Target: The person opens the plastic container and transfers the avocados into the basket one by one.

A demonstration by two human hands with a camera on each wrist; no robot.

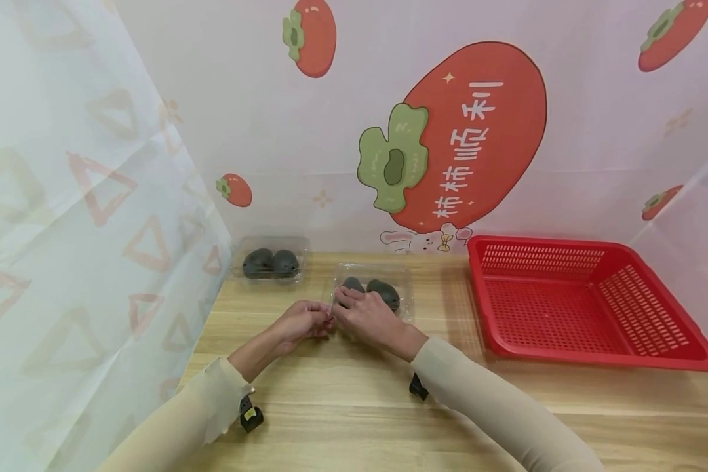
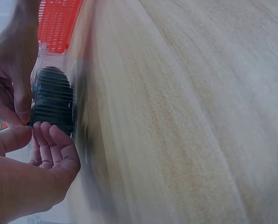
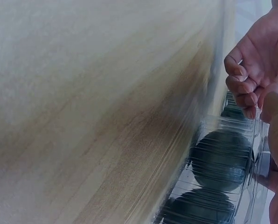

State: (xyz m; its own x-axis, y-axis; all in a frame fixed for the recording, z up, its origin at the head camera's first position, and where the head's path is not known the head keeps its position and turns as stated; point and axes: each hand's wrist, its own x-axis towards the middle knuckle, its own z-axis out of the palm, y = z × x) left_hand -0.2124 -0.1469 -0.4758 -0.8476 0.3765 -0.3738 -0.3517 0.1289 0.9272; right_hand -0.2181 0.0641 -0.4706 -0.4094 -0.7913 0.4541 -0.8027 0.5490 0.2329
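A clear plastic clamshell box [image 1: 404, 275] lies on the wooden table [image 1: 354, 406], with two dark avocados [image 1: 387, 292] inside. My right hand [image 1: 345, 305] lies over its front left part, fingers on the lid and thumb [image 3: 273, 116] at the rim. At the same left corner my left hand [image 1: 321, 321] has its fingers [image 2: 55, 149] curled against the box edge. The left wrist view shows a ribbed lid over one avocado [image 2: 52, 100], between both hands. In the right wrist view the box [image 3: 218, 168] sits just below my thumb.
A second clear box [image 1: 268, 262] with two avocados stands at the back left by the curtain. A red slotted basket [image 1: 578, 301] sits to the right of the hands. Printed cloth walls close in the back and both sides.
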